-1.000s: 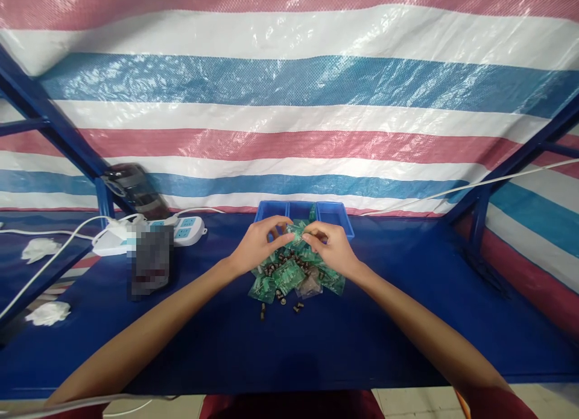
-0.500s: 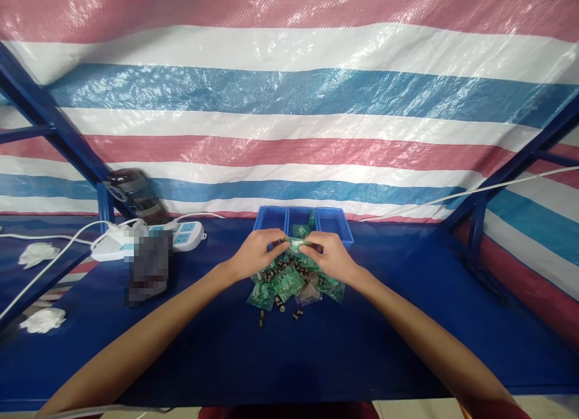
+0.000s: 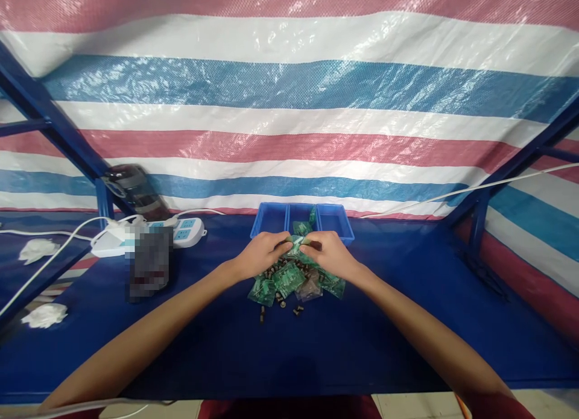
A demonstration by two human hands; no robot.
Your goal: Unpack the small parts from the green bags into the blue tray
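Observation:
Both hands meet over a pile of small green plastic bags (image 3: 289, 278) and loose dark metal fittings. My left hand (image 3: 263, 252) and my right hand (image 3: 329, 252) pinch opposite sides of one small green bag (image 3: 297, 243), thumbs facing each other. White writing or small pale contents show in the bag; I cannot tell which. Below the hands lie a brownish clear bag (image 3: 310, 286) and a few loose fittings (image 3: 298, 310) on the blue table. Behind the hands, a green bag (image 3: 302, 228) sits in the middle one of the blue bins (image 3: 270, 216).
A white power strip (image 3: 190, 233) with plugs and cables stands at the left, beside a blurred dark object (image 3: 151, 265). Behind it leans a dark bottle (image 3: 136, 190). White crumpled tissues (image 3: 44, 316) lie further left. Blue frame posts (image 3: 483, 223) and a striped sheet (image 3: 298, 148) enclose the table.
The pinched bag is tilted slightly differently and shows more between my thumbs. My fingers have shifted a little. The whole view has moved slightly.

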